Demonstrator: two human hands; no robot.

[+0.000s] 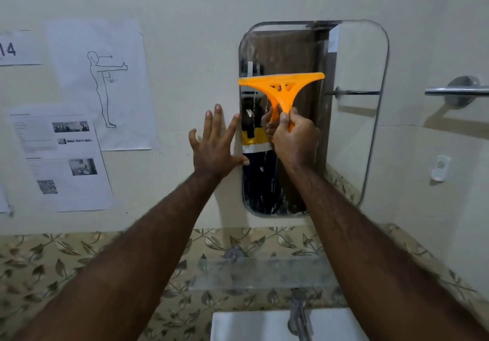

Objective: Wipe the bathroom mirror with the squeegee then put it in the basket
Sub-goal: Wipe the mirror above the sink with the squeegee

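While the left hand [215, 143] lies flat, fingers spread, on the wall beside the mirror [352, 118], the right hand [293, 139] grips the orange squeegee [283, 88] by its handle. Its blade rests against the wet glass (left half, upper part).

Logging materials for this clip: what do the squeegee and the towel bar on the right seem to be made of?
Squeegee: likely moulded plastic, uniform bright orange, fairly matte, with cut-out struts in the head. Towel bar: probably polished metal, silvery with bright highlights along it.
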